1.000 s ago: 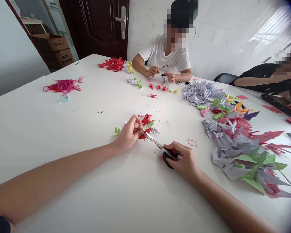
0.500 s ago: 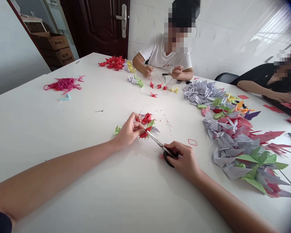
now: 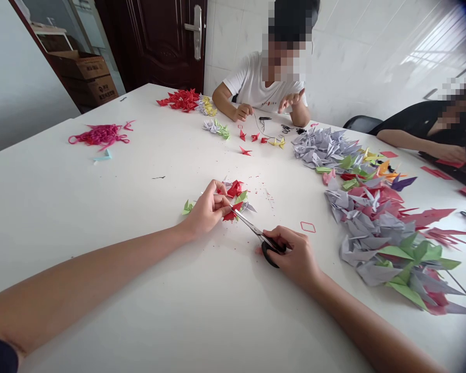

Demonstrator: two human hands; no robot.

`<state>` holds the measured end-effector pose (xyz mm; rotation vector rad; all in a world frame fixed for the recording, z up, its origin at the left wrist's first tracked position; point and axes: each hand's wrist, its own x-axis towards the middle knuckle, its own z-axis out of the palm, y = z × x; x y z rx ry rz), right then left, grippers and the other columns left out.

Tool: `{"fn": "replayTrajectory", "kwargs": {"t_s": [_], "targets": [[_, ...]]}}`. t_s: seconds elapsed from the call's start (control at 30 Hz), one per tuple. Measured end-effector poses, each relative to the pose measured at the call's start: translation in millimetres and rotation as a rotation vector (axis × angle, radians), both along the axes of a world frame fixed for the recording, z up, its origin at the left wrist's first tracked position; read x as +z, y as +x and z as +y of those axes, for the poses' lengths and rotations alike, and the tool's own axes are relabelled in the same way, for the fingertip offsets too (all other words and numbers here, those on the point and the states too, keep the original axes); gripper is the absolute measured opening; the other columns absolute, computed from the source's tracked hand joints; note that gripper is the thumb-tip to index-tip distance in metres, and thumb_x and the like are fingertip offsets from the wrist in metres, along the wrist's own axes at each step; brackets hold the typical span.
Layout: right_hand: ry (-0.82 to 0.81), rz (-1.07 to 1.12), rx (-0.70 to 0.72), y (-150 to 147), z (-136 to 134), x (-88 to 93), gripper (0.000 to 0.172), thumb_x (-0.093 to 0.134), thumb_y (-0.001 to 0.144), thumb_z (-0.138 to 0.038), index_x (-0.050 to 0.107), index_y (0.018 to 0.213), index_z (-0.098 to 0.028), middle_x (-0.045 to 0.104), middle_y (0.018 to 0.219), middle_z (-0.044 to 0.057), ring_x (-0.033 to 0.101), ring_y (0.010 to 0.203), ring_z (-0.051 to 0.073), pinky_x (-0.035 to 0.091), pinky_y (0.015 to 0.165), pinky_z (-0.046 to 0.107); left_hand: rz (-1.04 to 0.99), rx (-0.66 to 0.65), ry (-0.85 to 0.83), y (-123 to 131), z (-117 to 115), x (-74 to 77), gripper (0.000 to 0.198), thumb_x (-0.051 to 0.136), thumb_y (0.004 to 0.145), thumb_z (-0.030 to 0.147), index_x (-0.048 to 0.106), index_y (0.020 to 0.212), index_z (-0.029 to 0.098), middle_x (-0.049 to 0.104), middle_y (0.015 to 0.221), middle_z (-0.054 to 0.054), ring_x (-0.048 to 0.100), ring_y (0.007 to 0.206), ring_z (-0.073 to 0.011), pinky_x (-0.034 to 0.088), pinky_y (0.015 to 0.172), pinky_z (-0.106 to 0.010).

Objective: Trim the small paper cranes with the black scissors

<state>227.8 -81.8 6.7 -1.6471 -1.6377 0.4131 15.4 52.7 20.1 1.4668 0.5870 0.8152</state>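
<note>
Between thumb and fingers, my left hand pinches a red origami crane over the middle of the table. My right hand is closed round the black handles of a pair of scissors. The blade tips meet the red paper beside my left fingertips; whether they are cutting through it I cannot tell. Around and behind my left hand lie more folded paper pieces: a red one, a green one and a grey one. Tiny red scraps dot the tabletop nearby.
Along the right lies a long heap of paper cranes. Pink cords and a pile of red cranes are farther back. Across the white table a person in a white shirt handles thread; another person sits at right.
My hands, the scissors and the red crane stay almost still. The person across has raised and opened one hand, and the person at right has shifted a hand slightly.
</note>
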Motion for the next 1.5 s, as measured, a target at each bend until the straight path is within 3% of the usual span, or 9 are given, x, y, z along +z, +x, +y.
{"fn": "replayTrajectory", "kwargs": {"t_s": [0.77,1.07,1.5], "targets": [[-0.020,-0.024,0.028,-1.2,2.1,-1.6,0.017,0.071,0.070,-0.030,0.064,0.083,-0.020,0.052,0.060,-0.004,0.038,0.055,0.010,0.037,0.051,0.023,-0.010,-0.100,0.006,1.9,-2.7,0.5,0.031,0.063,0.089,0.023,0.034,0.096,0.025,0.062,0.071,0.007,0.065,0.068,-0.0136,0.050,0.071,-0.030],[-0.078,0.014,0.030,-1.9,0.5,0.8,0.014,0.064,0.069,-0.022,0.062,0.083,-0.020,0.062,0.062,-0.002,0.039,0.055,0.011,0.038,0.051,0.024,0.014,-0.094,-0.001,2.2,-1.9,-0.2,0.030,0.063,0.089,0.024,0.035,0.100,0.025,0.063,0.073,0.007,0.066,0.071,-0.0138,0.051,0.074,-0.031],[0.000,-0.062,0.055,-3.0,2.5,-1.2,0.019,0.071,0.071,-0.027,0.059,0.084,-0.022,0.048,0.063,-0.005,0.036,0.056,0.010,0.033,0.050,0.023,-0.023,-0.165,-0.023,1.8,-4.6,3.4,0.033,0.058,0.087,0.015,0.039,0.111,0.026,0.066,0.075,0.005,0.063,0.064,-0.0119,0.052,0.072,-0.031]]}}
